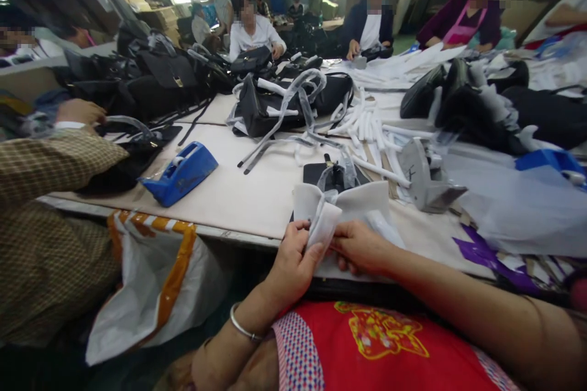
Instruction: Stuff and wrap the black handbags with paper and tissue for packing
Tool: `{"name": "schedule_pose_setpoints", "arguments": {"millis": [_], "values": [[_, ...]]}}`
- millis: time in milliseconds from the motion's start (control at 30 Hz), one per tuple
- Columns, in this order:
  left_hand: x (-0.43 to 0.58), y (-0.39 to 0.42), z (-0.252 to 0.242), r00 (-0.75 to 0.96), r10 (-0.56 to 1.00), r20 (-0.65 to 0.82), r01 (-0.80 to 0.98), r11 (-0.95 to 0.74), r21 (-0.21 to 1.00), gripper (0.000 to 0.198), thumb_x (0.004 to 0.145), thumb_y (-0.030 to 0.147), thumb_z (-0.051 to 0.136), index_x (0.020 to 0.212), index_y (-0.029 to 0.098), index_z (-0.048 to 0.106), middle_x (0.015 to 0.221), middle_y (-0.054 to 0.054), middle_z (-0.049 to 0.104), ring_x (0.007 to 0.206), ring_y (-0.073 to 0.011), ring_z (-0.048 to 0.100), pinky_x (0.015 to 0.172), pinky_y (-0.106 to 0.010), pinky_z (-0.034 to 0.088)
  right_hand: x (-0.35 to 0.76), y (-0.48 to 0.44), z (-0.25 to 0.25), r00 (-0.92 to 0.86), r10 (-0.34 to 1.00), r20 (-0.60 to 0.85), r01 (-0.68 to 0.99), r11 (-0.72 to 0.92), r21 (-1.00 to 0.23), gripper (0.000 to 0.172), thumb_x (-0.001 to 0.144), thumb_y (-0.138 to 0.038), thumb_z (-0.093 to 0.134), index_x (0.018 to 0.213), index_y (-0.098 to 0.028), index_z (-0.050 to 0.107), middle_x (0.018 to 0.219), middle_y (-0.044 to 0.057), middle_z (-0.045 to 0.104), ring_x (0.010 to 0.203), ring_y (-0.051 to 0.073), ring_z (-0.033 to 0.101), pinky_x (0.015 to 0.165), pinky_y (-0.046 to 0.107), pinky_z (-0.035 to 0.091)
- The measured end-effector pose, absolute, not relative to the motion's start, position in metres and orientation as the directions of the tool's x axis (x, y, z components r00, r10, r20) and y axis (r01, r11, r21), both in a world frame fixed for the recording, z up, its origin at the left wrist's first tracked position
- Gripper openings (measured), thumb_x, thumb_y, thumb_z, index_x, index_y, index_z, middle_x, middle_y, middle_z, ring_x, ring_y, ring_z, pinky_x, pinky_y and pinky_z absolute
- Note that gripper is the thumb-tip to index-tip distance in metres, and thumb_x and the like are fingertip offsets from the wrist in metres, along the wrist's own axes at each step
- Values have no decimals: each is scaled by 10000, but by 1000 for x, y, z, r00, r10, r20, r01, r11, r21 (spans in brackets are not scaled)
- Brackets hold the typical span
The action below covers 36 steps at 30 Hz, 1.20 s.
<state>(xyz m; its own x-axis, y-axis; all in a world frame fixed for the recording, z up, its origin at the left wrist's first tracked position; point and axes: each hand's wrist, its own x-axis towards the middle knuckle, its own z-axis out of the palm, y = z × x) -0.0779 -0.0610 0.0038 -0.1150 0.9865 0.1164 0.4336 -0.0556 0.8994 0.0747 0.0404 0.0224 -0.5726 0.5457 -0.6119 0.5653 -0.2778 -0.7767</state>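
At the table's front edge my left hand (298, 256) is closed on a folded piece of white foam sheet (324, 226), its thumb lying over the front. My right hand (360, 247) has its fingers curled at the right side of the same piece; its fingertips are partly hidden. More white foam sheet (373, 198) stands up behind it. Just beyond lies a black bag (314, 176), mostly covered, with its strap wrapped in clear plastic (346, 171).
A blue tape dispenser (181, 174) stands to the left, a grey dispenser (424, 174) to the right. Black bags (275, 104) and white foam tubes (367, 122) lie ahead. A white sack (137, 281) hangs below the edge. A co-worker's sleeve (55, 159) reaches in at left.
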Motion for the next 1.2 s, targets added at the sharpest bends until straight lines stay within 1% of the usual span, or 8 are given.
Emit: {"name": "schedule_pose_setpoints", "arguments": {"millis": [167, 300, 433, 600, 667, 900, 1067, 1200], "values": [[-76, -66, -1, -112, 979, 170, 456, -101, 884, 164, 916, 242, 554, 935, 149, 688, 1144, -146, 533, 1227, -289, 463, 1051, -441, 429, 70, 34, 14, -516, 573, -637, 293, -580, -760, 104, 670, -231, 700, 736, -158, 666, 515, -17, 600, 361, 69, 473, 342, 170, 315], [-79, -69, -4, -144, 974, 176, 410, -103, 906, 140, 905, 215, 562, 923, 154, 687, 1148, -138, 536, 1201, -275, 476, 1061, -427, 432, 69, 32, 4, -525, 560, -640, 225, -634, -740, 103, 622, -179, 725, 703, -143, 672, 575, 17, 638, 430, 82, 508, 393, 188, 359], [-79, -71, -7, -182, 972, 150, 403, -66, 913, 124, 903, 236, 567, 900, 138, 643, 1177, -151, 500, 1165, -271, 506, 1063, -429, 435, 65, 28, -3, -520, 599, -609, 122, -654, -747, 92, 577, -105, 703, 650, -136, 655, 548, -14, 587, 446, 65, 454, 417, 191, 338], [-82, -72, -12, -219, 966, 142, 394, -45, 918, 111, 903, 227, 561, 905, 127, 610, 1222, -165, 445, 1193, -276, 497, 1083, -433, 422, 64, 18, 4, -696, 482, -532, -32, -761, -648, 358, 582, -82, 692, 929, -170, 720, 882, 16, 699, 751, 127, 606, 648, 227, 485], [-82, -72, -15, -229, 960, 163, 395, -61, 917, 113, 912, 238, 558, 875, 138, 595, 1200, -158, 456, 1205, -274, 488, 1078, -424, 430, 62, 14, 8, -697, 477, -536, -45, -774, -631, 347, 620, -115, 737, 960, -182, 715, 946, 24, 712, 843, 149, 632, 750, 254, 506], [-76, -71, -18, -269, 937, 221, 434, -87, 897, 120, 902, 235, 574, 835, 143, 611, 1142, -157, 529, 1152, -261, 538, 1036, -407, 461, 46, 2, 3, -519, 637, -570, -113, -713, -692, 215, 621, -195, 813, 782, -183, 672, 736, -19, 673, 681, 123, 595, 696, 240, 502], [-76, -71, -14, -437, 896, 84, 300, 58, 952, 200, 773, 321, 758, 858, 151, 697, 1117, -120, 612, 1066, -245, 610, 950, -360, 494, 50, 2, 0, -493, 641, -588, -158, -730, -664, 169, 627, -182, 800, 689, -188, 642, 673, -30, 631, 635, 109, 554, 644, 225, 493], [-78, -70, -11, -420, 907, -3, 199, 95, 975, 245, 753, 355, 781, 903, 166, 736, 1104, -91, 628, 1024, -222, 618, 895, -319, 500, 52, 4, 2, -537, 624, -568, -152, -734, -662, 184, 620, -190, 809, 716, -194, 652, 740, -13, 665, 721, 133, 606, 719, 247, 520]]}}
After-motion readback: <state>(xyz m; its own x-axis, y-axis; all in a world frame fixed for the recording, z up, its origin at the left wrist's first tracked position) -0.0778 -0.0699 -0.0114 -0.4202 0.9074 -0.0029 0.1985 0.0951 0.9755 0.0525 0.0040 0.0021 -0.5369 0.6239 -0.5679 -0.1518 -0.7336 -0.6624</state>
